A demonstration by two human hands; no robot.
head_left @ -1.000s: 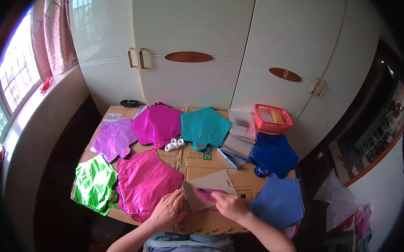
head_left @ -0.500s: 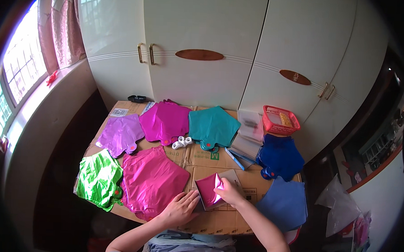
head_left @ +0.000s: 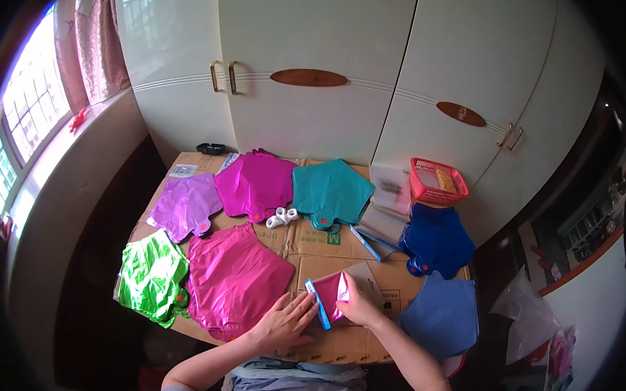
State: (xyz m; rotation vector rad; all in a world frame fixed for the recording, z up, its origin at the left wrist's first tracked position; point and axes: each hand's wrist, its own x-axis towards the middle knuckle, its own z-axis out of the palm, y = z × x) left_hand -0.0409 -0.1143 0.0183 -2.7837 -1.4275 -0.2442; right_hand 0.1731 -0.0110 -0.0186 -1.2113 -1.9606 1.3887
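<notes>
A small folded magenta foil balloon with a blue strip along its left edge lies on the cardboard-covered table near the front. My right hand grips its right side, fingers curled over the fold. My left hand rests flat with fingers spread, fingertips touching the blue strip at the balloon's left edge. Under the balloon lies a grey-brown card sheet. A large pink foil balloon is just left of my left hand.
Flat star-shaped foil balloons cover the table: green, purple, magenta, teal, dark blue, light blue. Small white rolls sit mid-table. A red basket and clear packets stand at back right. White cupboards rise behind.
The magenta balloon went from a thin edge on the card sheet to a folded packet raised between both hands. My left hand shifted right to its blue strip.
</notes>
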